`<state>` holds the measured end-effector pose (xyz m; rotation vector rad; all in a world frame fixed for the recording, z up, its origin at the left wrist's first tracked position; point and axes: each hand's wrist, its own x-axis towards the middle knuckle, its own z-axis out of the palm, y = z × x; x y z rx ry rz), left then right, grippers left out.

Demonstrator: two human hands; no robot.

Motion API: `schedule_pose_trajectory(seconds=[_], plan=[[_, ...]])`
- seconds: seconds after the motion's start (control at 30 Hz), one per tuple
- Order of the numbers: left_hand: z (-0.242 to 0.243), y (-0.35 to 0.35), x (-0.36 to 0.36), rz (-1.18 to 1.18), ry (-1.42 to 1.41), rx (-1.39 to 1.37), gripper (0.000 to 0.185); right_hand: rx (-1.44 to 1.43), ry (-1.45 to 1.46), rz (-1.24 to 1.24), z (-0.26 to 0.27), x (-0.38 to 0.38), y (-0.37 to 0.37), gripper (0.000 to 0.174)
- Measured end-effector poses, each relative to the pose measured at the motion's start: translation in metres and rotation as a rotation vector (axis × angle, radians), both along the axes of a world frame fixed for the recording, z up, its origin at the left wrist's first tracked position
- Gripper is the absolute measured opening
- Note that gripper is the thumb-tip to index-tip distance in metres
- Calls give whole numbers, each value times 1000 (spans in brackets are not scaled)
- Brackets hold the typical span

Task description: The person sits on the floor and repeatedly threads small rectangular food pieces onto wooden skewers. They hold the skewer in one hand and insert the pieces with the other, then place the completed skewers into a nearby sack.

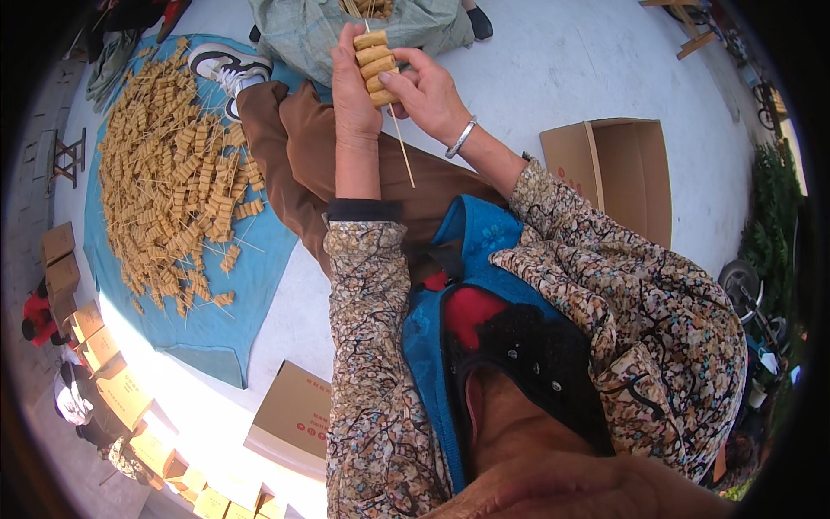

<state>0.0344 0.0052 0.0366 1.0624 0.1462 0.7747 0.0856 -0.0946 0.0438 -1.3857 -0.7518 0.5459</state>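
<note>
A thin wooden skewer [402, 148] carries several golden-brown rolled food pieces [376, 67] packed side by side, and its bare lower end sticks out below them. My left hand [355, 91] holds the row from the left, palm against the pieces, with some fingers hidden behind. From the other side my right hand [425, 91] grips the lower pieces between thumb and fingers. Both hands are raised over my outstretched legs in brown trousers [415, 168]. Just beyond them stands a pale woven sack [292, 39] with more pieces and skewers showing in its mouth [379, 8].
Left of my legs, a large heap of skewered pieces [175, 175] covers a blue cloth [259, 311]. An open cardboard box [632, 175] stands at right; another box [292, 409] is near my left elbow. Further left, people [42, 318] are beside a row of cartons [123, 392].
</note>
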Motion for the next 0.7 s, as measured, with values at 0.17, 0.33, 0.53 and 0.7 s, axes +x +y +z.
schedule_pose_trajectory(seconds=[0.17, 0.33, 0.53, 0.7], plan=[[1, 0, 3, 21, 3, -5, 75, -3, 10, 8, -4, 2, 1, 35], [0, 4, 2, 10, -40, -76, 74, 6, 98, 27, -3, 2, 3, 35], [-1, 7, 4, -7, -33, -269, 64, -31, 68, 20, -2, 6, -2, 36], [-18, 19, 6, 24, 129, -227, 43, -21, 52, 41, -6, 3, 0, 37]])
